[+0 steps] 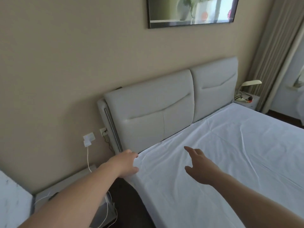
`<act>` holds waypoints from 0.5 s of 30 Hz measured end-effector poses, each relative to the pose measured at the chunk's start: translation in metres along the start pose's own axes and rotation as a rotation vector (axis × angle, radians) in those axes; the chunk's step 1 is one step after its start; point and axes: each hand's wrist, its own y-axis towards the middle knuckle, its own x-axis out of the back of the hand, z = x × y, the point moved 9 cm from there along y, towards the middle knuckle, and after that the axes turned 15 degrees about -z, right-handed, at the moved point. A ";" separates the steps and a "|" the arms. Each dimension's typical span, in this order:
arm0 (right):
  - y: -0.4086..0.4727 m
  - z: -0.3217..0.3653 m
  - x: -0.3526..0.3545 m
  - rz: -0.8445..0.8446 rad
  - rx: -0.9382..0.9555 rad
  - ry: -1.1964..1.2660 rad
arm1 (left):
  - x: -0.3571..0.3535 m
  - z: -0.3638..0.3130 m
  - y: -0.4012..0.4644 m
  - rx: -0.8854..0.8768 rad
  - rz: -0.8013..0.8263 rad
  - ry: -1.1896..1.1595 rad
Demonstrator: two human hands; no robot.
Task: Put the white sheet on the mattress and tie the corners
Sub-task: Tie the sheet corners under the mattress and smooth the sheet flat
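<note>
Head view shows the white sheet [222,162] already spread over the mattress, reaching the grey headboard [148,112]. The left hand [126,163] is at the near head corner, its fingers curled over the sheet's edge there; whether it really pinches the cloth I cannot tell. The right hand [199,167] hovers just above the sheet, fingers straight and spread, holding nothing. I judge the corner is now being secured (the far corners are not visible). To do it well, press the sheet flat with the right hand, pull the corner taut downward, then tie without loosening the creases.
</note>
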 end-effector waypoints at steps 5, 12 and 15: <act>0.084 0.011 -0.039 0.037 -0.033 0.042 | -0.023 0.028 0.069 0.010 0.036 -0.022; 0.156 0.043 -0.117 0.170 -0.072 0.044 | -0.058 0.083 0.147 0.038 0.130 -0.066; 0.188 0.048 -0.157 0.209 -0.102 0.025 | -0.091 0.108 0.189 0.036 0.187 -0.075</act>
